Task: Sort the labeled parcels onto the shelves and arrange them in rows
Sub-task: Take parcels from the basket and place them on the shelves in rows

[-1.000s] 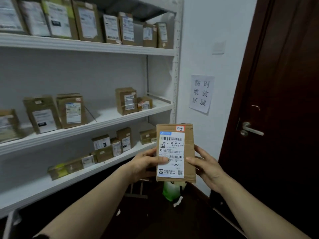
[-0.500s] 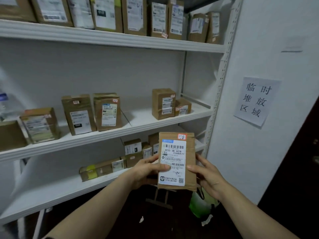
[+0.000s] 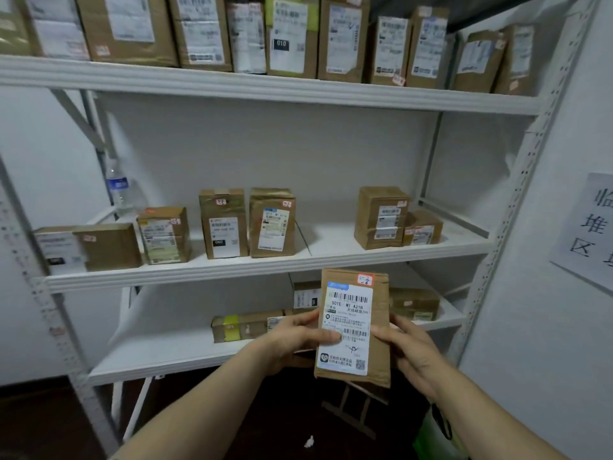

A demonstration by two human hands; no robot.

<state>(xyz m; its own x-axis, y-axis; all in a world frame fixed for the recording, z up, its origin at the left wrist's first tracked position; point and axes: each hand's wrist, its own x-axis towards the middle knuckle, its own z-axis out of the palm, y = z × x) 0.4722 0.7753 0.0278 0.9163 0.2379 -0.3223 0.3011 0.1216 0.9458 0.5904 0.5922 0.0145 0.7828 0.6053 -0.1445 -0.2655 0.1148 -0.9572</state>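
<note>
I hold a flat brown cardboard parcel (image 3: 378,327) upright in front of the shelving, its white shipping label and a small orange sticker facing me. My left hand (image 3: 295,338) grips its left edge with the thumb on the label. My right hand (image 3: 409,348) grips its right edge. The parcel hangs just below the front lip of the middle shelf (image 3: 212,272), which carries several standing labeled boxes in a loose row. The top shelf (image 3: 232,86) is packed with boxes side by side. The lower shelf (image 3: 159,356) holds a few boxes behind the parcel.
A water bottle (image 3: 119,187) stands at the back left of the middle shelf. A gap lies between the box (image 3: 272,224) and the box (image 3: 381,217). A paper sign (image 3: 593,227) hangs on the right wall. A green bag (image 3: 434,436) sits on the dark floor.
My view has swung left from the door toward the shelves and come closer. The parcel stays held in both hands at the same height.
</note>
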